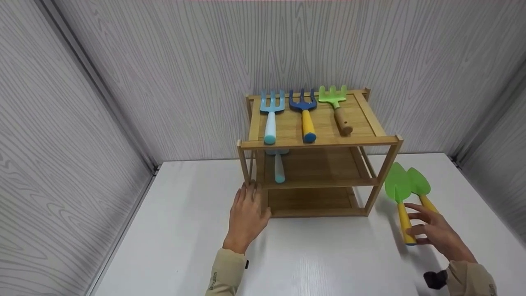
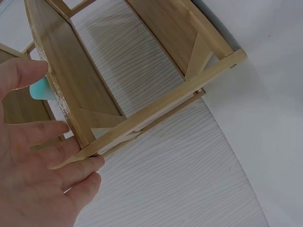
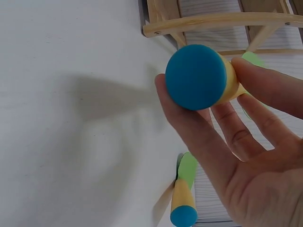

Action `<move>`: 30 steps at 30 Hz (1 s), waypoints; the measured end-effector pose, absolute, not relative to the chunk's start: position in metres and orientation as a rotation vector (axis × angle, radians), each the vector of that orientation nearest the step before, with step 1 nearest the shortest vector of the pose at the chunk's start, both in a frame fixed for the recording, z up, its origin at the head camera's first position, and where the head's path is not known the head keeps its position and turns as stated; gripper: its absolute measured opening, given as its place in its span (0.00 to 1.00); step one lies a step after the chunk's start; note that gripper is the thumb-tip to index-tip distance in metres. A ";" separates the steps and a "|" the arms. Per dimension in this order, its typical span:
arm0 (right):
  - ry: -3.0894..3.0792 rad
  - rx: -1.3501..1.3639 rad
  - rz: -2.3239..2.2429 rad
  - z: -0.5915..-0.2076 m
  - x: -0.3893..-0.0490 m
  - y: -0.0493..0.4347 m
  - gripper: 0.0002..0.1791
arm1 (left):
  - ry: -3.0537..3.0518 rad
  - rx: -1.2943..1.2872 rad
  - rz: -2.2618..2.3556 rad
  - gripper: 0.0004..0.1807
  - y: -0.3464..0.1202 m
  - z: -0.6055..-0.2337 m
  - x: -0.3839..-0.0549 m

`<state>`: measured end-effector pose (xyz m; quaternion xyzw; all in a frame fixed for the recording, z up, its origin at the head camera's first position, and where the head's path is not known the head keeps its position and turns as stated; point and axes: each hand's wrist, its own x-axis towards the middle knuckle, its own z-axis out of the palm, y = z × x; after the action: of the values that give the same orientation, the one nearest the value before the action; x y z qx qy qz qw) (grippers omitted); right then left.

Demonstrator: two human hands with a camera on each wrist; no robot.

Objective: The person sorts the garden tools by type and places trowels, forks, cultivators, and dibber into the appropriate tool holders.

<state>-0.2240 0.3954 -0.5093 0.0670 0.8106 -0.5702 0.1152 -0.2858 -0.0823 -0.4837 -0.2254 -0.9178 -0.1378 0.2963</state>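
My right hand point(image 1: 437, 230) pinches the yellow handle of a garden trowel point(image 1: 397, 185) with a green blade, held above the table at the rack's right. In the right wrist view the handle's blue end cap point(image 3: 195, 77) faces the camera between thumb and fingers. A second green-bladed trowel point(image 1: 419, 183) with a yellow handle lies beside it, partly behind the hand. My left hand point(image 1: 246, 216) rests against the front left post of a three-tier wooden rack point(image 1: 320, 185). In the left wrist view its fingers point(image 2: 78, 172) are nearly straight against the frame.
On the top tier lie a light blue hand fork point(image 1: 270, 121), a dark blue fork point(image 1: 308, 123) with a yellow handle, and a green fork point(image 1: 341, 117) with a wooden handle. A pale blue tool point(image 1: 279, 168), its head partly hidden, lies on the middle tier. Grey wood-grain walls point(image 1: 197, 82) enclose the white table point(image 1: 320, 250).
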 end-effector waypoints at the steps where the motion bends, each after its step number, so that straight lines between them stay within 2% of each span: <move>1: 2.375 0.193 -1.679 -0.509 -0.223 0.395 0.46 | -2.442 -0.597 -0.367 0.34 -0.082 -0.484 -0.286; 21: 2.368 0.184 -1.815 -0.509 -0.210 0.392 0.42 | -2.423 -0.588 -0.387 0.33 -0.081 -0.483 -0.285; 30: 2.374 0.236 -1.788 -0.510 -0.209 0.389 0.43 | -2.418 -0.597 -0.403 0.32 -0.082 -0.483 -0.286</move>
<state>-0.2087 0.3892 -0.5103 0.0790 0.7938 -0.5977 0.0799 -0.2859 -0.0821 -0.4832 -0.2253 -0.9130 -0.1523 0.3042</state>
